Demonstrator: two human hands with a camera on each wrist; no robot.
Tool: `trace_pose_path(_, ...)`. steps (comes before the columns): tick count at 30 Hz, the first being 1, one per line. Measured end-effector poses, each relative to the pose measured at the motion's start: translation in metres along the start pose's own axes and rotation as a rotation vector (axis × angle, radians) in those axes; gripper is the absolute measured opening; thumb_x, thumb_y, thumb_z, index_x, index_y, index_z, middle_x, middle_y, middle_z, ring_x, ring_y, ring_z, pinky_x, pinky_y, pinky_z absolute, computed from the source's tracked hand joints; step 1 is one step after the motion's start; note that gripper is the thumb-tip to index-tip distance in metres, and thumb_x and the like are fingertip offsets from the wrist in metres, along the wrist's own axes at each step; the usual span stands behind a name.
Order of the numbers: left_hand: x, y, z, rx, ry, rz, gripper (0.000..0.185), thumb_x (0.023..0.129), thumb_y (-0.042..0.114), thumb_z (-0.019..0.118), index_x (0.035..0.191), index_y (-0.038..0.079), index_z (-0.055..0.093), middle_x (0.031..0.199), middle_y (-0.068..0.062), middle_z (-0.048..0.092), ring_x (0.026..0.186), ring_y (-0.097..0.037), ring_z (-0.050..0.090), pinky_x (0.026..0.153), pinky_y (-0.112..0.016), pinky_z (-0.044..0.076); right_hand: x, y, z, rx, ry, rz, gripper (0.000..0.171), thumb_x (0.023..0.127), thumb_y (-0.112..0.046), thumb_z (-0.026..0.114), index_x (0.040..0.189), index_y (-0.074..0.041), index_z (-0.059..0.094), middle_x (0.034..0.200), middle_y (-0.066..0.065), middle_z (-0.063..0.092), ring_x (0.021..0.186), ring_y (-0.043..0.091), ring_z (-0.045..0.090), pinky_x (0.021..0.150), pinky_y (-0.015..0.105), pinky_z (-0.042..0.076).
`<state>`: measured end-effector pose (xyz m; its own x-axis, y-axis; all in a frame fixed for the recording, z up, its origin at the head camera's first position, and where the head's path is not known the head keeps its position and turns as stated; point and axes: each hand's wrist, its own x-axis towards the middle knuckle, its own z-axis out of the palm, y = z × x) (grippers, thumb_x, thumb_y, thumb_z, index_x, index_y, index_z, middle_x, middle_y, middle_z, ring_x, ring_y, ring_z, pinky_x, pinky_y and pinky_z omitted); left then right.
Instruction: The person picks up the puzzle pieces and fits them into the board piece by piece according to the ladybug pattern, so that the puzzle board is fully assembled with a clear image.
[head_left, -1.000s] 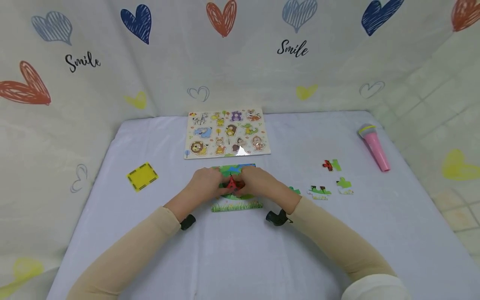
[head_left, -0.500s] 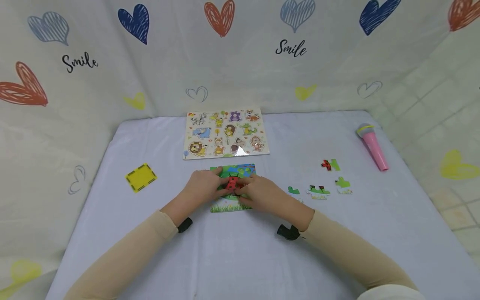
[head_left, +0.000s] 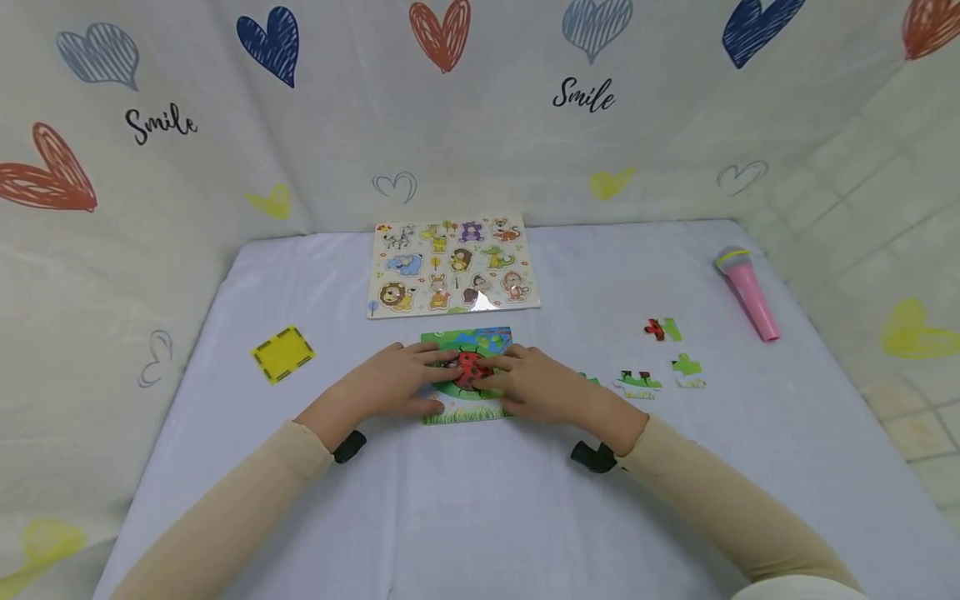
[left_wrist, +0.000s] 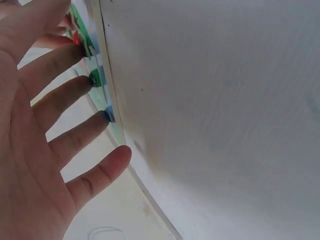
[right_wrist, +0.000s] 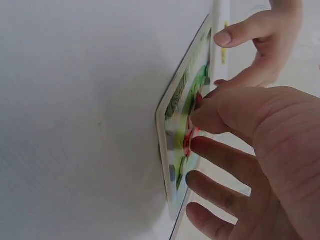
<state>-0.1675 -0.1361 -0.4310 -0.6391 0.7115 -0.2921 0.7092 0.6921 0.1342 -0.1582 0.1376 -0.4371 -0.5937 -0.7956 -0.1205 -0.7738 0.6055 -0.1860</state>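
Well, in the head view the left hand (head_left: 397, 383) and the right hand (head_left: 543, 387) are resting over a ladybird jigsaw puzzle (head_left: 467, 409) that's lying flat on the white tablecloth (head_left: 465, 508), loose jigsaw pieces (head_left: 640, 381) lying off right. In the left wrist view, fingers are lying spread, gripping nothing. In the right wrist view, they're bending loosely, holding nothing visible. They're probably settling pieces; the next move is likely calling for light, flat pressing.

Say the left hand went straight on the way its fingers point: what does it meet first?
Most likely the fingertips of the right hand, which face the left hand across the red ladybug on the puzzle board. It might brush the ladybug first; its height there is unclear.
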Motion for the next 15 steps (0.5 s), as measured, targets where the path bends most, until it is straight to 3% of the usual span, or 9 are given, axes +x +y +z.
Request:
trace_pose_path(9,0.0020,0.0001,0.0008,-0.037,0.021,-0.010,0.070,0.095,0.060,0.066,0.156,0.031,0.048,0.166,0.006,0.039,0.154,-0.031,0.033,0.112,-0.063,0.041,-0.0015,0.0005,0.0026,0.027,0.062,0.001,0.054,0.094,-0.002,0.060,0.143,-0.025,0.065,0.148,0.009,0.061,0.135,0.039,0.054,0.107,0.056,0.049)
trace_pose_path(15,0.0020,-0.0037,0.0025,-0.083,0.022,0.004,0.070,0.094,0.057,0.069,0.155,0.030,0.049,0.166,0.005,0.038,0.155,-0.031,0.033,0.113,-0.068,0.038,-0.0021,-0.0041,0.0043,0.046,0.074,0.008,0.054,0.095,-0.002,0.060,0.143,-0.024,0.064,0.150,0.011,0.059,0.139,0.037,0.052,0.106,0.056,0.050)
